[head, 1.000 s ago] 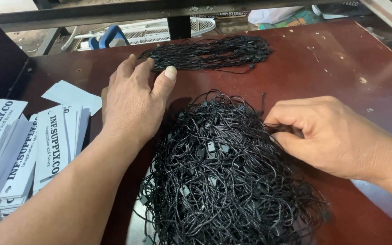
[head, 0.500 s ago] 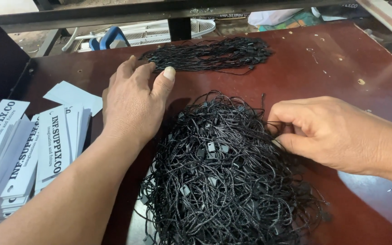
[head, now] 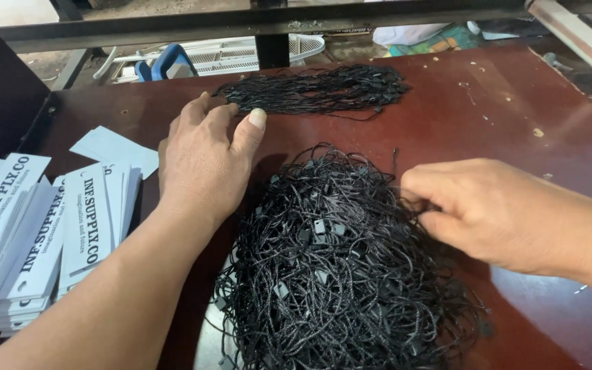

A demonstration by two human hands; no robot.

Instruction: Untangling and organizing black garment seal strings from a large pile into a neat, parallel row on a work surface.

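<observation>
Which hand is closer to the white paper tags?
Left. The left hand lies flat just beside the white paper tags; the right hand is far across the big string pile.

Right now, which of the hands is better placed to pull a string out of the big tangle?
Probably the right hand: its fingertips pinch at the large pile of black strings. The left hand lies flat beside it.

Both forearms are bare, with no sleeves, gloves, rings, watch or bracelets in view; the left hand (head: 203,161) shows a short, pale thumbnail, and the right hand (head: 488,212) shows knuckles and creased finger joints, its nails hidden from the camera
</observation>
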